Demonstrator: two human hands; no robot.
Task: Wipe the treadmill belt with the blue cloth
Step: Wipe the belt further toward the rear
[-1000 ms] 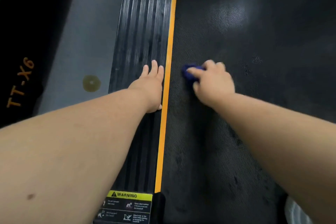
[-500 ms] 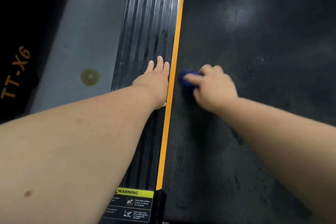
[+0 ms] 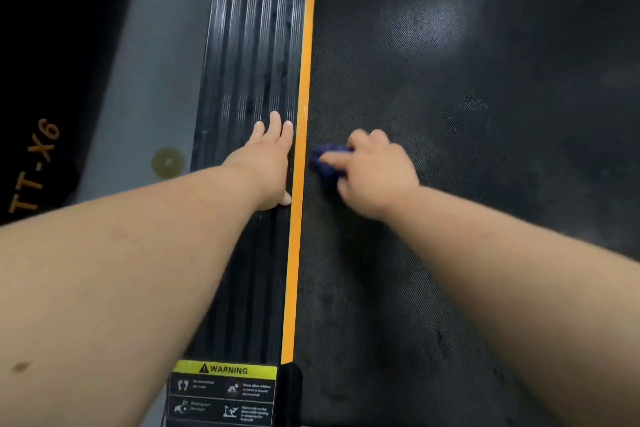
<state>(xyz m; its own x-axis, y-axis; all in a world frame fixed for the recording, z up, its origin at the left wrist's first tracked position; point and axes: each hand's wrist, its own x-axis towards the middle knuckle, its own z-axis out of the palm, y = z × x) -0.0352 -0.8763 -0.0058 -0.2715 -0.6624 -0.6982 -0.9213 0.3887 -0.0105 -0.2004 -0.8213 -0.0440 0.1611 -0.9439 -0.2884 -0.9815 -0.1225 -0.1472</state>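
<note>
The black textured treadmill belt (image 3: 467,114) fills the right of the view, with dull smudges on it. My right hand (image 3: 374,173) presses a bunched blue cloth (image 3: 325,159) onto the belt near its left edge; only the cloth's left part shows past my fingers. My left hand (image 3: 266,166) lies flat, fingers apart, on the ribbed black side rail (image 3: 249,45), just left of the orange stripe (image 3: 304,80).
A yellow WARNING label (image 3: 225,388) sits on the rail's near end. Grey floor (image 3: 149,62) with a round brass disc (image 3: 168,162) lies left of the rail. A black surface lettered TT-X6 (image 3: 34,166) is at the far left.
My right hand with the cloth has slid left along the belt, closer to the orange stripe. My left hand stays planted on the rail.
</note>
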